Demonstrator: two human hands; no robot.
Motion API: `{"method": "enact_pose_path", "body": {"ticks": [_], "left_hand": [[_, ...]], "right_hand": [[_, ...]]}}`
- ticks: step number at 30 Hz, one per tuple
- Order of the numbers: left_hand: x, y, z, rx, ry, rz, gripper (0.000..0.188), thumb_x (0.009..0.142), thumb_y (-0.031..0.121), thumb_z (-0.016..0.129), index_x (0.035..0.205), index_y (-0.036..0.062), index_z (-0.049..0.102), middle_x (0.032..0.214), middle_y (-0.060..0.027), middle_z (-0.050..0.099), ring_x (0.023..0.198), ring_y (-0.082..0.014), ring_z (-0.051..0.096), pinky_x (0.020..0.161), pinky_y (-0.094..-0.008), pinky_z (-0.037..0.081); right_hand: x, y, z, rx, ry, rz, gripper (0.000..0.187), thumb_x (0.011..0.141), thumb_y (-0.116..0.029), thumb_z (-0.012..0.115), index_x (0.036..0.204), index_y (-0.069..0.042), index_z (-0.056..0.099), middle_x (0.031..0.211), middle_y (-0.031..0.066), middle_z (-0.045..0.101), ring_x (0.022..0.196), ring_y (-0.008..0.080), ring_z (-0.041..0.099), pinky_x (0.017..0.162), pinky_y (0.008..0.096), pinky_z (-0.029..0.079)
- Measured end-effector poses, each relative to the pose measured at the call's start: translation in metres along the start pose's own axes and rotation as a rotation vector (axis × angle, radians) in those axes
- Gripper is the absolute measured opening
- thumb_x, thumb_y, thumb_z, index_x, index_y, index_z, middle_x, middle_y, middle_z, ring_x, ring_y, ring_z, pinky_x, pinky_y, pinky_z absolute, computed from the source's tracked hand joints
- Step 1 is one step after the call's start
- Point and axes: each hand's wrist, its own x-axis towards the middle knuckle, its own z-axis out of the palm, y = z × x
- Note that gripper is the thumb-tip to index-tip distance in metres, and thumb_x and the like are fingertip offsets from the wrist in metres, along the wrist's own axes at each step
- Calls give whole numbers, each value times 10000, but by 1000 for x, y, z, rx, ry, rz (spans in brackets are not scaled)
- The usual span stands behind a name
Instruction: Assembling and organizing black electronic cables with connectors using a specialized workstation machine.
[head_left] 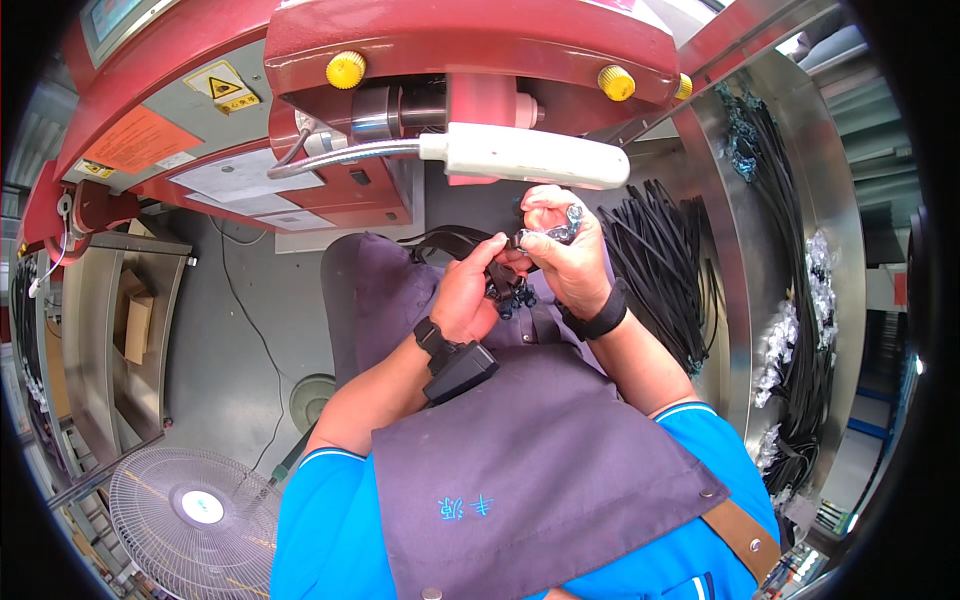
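My left hand (468, 295) is closed round several black belts (440, 240), whose lengths trail off to the left over my apron-covered lap. A cluster of dark, shiny buckle ends (516, 298) hangs out below the fingers. My right hand (572, 262) is closed on one belt's end, with a shiny buckle (572, 225) that seems to be in clear film, between thumb and fingers. The two hands nearly meet, fingertips close together, just under the white lamp. Fingers hide where the held belt passes between them.
A red machine (470, 40) with yellow knobs stands ahead, its white lamp (535, 155) on a bendable neck above my hands. On the right are a bundle of black belts (660, 270) and a metal trough (735, 300) with film-wrapped belts. A fan (150, 500) and metal cart (110, 340) stand left.
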Motion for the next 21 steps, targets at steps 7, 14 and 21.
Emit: {"method": "enact_pose_path", "body": {"ticks": [7,14,21], "left_hand": [[2,-4,-6,-23,-16,25,195,924,202,567,923,20,637,853,-83,666,791,-168,640,700,-288,502],[2,-13,-6,115,25,-46,195,925,198,554,961,16,614,833,-89,651,768,-189,640,739,-307,515],[3,-12,-6,27,116,-81,204,887,199,583,776,27,573,710,-79,592,701,-228,645,659,-328,518]], "right_hand": [[-5,15,-11,-429,-3,-172,202,697,-9,770,836,-43,627,990,60,522,759,64,476,673,216,415],[0,9,6,-233,187,90,327,990,-301,459,810,-49,563,663,10,509,625,78,470,609,216,396],[10,19,-16,426,518,296,391,982,-418,410,743,-109,425,629,13,386,586,190,459,628,378,449]]}}
